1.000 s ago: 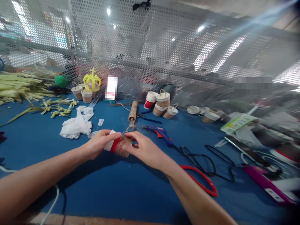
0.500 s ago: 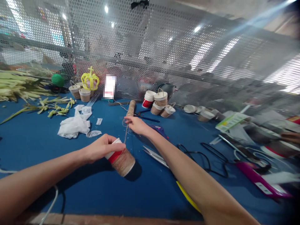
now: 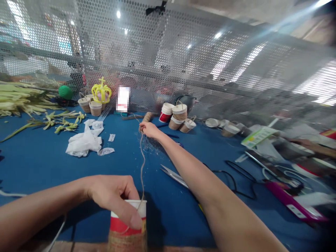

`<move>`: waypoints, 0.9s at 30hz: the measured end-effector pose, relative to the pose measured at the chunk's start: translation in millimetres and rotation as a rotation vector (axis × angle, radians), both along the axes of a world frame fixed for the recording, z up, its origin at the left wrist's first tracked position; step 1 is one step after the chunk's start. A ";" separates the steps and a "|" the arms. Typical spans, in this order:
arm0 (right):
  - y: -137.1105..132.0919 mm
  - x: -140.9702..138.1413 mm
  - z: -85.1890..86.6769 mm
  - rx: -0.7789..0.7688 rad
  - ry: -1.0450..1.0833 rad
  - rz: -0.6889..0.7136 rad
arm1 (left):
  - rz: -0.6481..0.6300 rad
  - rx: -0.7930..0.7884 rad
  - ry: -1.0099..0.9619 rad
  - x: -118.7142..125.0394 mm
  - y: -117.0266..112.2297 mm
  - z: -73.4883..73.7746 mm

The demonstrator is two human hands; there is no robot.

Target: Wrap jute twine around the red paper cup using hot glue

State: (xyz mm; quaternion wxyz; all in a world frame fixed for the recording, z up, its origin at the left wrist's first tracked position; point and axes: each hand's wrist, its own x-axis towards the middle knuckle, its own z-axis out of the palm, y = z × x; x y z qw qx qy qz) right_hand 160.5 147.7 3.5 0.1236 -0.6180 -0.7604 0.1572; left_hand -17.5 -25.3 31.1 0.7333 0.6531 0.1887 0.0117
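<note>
A paper cup (image 3: 128, 241), its lower part wound with brown twine, is gripped at the rim by my left hand (image 3: 111, 194), the thumb pressing on its red band. From the cup a loose strand of twine (image 3: 142, 168) runs across the blue table up to my right hand (image 3: 150, 130). The fingers of that hand are pinched on the twine, right at the near end of a twine roll (image 3: 148, 116); part of the roll is hidden. Scissors (image 3: 174, 175) lie beside my right forearm, which covers part of them.
Small twine-wrapped buckets (image 3: 180, 112) stand stacked behind my right hand. White crumpled tissue (image 3: 84, 142), pale leaves (image 3: 19, 99) and a yellow crown (image 3: 102, 91) are on the left. A purple power strip (image 3: 291, 203) and black cable (image 3: 236, 180) lie right. Perforated metal screen (image 3: 147, 52) rises behind.
My left hand has brought the cup down toward the table's front edge and turned it more upright. My right hand has moved slightly farther away, and the strand between them is longer.
</note>
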 end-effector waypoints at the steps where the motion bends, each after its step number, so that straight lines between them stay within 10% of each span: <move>1: -2.6 0.5 2.2 0.008 -0.005 0.000 | 0.014 0.009 -0.012 0.0 1.1 -0.8; 13: -99.5 60.3 49.6 0.089 -0.269 -0.120 | 0.727 0.018 -0.103 11.3 22.8 -30.9; 27: -103.7 96.5 20.7 -0.040 -0.392 -0.321 | 0.740 0.204 0.029 13.8 22.7 -37.0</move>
